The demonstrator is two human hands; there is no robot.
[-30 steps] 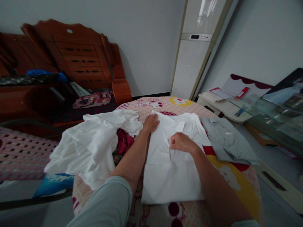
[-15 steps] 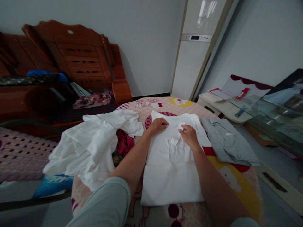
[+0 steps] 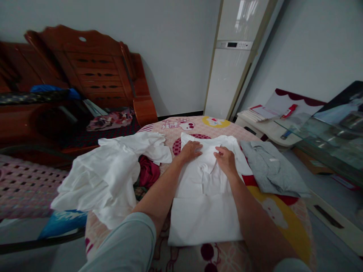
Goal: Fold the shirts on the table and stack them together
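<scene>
A white shirt [image 3: 205, 221] lies partly folded on the round table, with its collar and button placket facing up. My left hand [image 3: 192, 151] rests on the upper left of the shirt, its fingers stretched out over the cloth. At the collar's right side, my right hand [image 3: 225, 156] pinches a bit of the white fabric between thumb and fingers. Left of my left forearm is a loose heap of white clothes [image 3: 110, 173], with a dark red cloth [image 3: 149, 172] showing beneath it. A folded grey garment [image 3: 276, 168] lies to the right of the shirt.
The table has a patterned pink tablecloth [image 3: 187, 126]. Behind on the left stands a wooden bench [image 3: 99, 68] with cloths on it. A tall white air conditioner [image 3: 228, 79] stands at the back. To the right are a glass shelf [image 3: 317, 141] and papers [image 3: 256, 113].
The fingers of my left hand have flattened and spread on the shirt. My right hand has stayed at the collar with barely any shift.
</scene>
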